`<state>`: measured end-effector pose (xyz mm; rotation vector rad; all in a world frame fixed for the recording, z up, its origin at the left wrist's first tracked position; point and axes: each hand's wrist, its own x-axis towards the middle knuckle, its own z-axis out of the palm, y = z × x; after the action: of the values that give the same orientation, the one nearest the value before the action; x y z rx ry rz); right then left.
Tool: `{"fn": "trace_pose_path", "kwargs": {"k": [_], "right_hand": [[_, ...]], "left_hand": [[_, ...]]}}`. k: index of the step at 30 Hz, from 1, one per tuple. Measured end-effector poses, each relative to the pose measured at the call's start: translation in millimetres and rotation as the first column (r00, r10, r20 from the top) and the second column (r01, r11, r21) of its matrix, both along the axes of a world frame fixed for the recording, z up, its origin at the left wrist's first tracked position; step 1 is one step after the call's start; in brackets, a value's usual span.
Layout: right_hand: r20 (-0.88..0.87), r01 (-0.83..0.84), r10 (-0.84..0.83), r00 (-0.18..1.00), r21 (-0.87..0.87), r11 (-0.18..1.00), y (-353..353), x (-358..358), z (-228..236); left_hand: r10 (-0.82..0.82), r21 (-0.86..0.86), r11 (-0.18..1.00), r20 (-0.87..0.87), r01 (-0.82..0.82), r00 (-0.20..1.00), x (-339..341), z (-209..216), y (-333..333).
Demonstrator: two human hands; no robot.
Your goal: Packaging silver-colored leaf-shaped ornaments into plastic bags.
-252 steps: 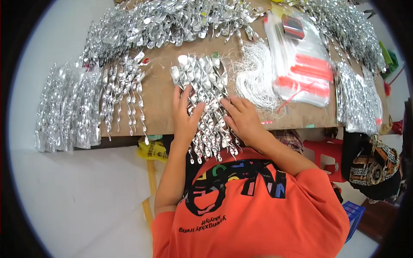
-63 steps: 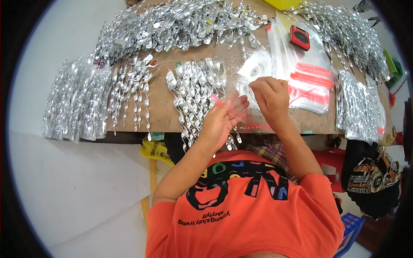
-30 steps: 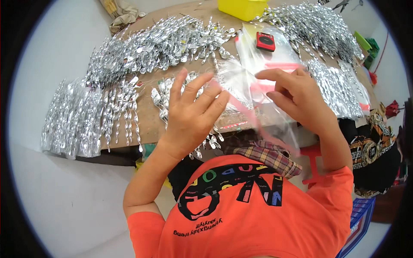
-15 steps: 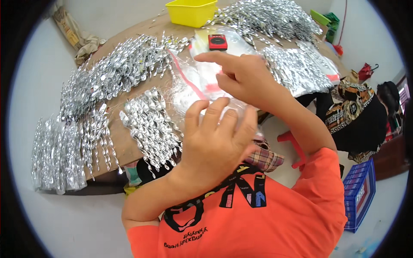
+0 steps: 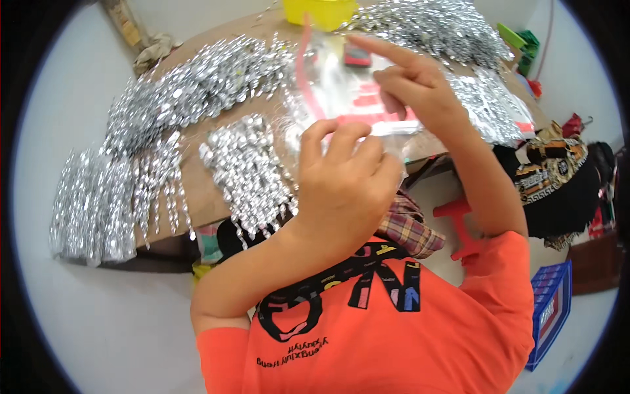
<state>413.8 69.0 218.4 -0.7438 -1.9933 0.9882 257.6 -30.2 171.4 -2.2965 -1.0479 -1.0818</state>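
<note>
A clear plastic bag (image 5: 325,88) with pink-red bands stands partly raised over the near table edge. My left hand (image 5: 348,184) is closed at the bag's near side, fingers bent over the film; its thumb is hidden. Above and to the right, my right hand (image 5: 420,85) has its index finger stretched left across the bag's upper part. The thumb is apart from that finger, and the other fingers are bent. Whether the fingertip touches the film is too blurred to tell. Behind the film shows a small red and black device (image 5: 357,58).
Bundles of twisted silver foil strips (image 5: 197,88) cover the table's left side, with a smaller bundle (image 5: 249,174) nearer me. More silver strips (image 5: 426,29) lie at the back beside a yellow bin (image 5: 321,13). A red stool (image 5: 456,226) and blue crate (image 5: 550,308) stand at right.
The bag has been lifted, and its pink edge now stands higher over the table. My right hand has moved up and right; my left hand has shifted slightly right. The whole view has tilted.
</note>
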Motion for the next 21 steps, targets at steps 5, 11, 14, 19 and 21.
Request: {"fn": "trace_pose_path", "kwargs": {"k": [5,11,14,19,21], "right_hand": [[0.111,0.112,-0.127,0.986,0.129,0.985,-5,11,2],[0.422,-0.197,-0.124,0.898,0.639,0.743,-34,23,13],[0.425,-0.328,0.053,0.903,0.606,0.725,-39,21,23],[0.423,-0.262,-0.154,0.893,0.767,0.585,-45,18,61],[0.456,-0.283,-0.073,0.887,0.662,0.694,-38,11,74]], "left_hand": [[-0.101,-0.107,0.988,0.074,0.108,0.992,-10,5,2],[-0.364,-0.321,0.826,0.324,0.464,0.873,-50,15,9],[-0.506,-0.316,0.634,0.521,0.706,0.687,-78,28,9],[-0.476,-0.372,0.631,0.507,0.680,0.719,-98,74,2],[-0.846,-0.268,0.402,0.258,0.876,0.467,-114,80,36]]}}
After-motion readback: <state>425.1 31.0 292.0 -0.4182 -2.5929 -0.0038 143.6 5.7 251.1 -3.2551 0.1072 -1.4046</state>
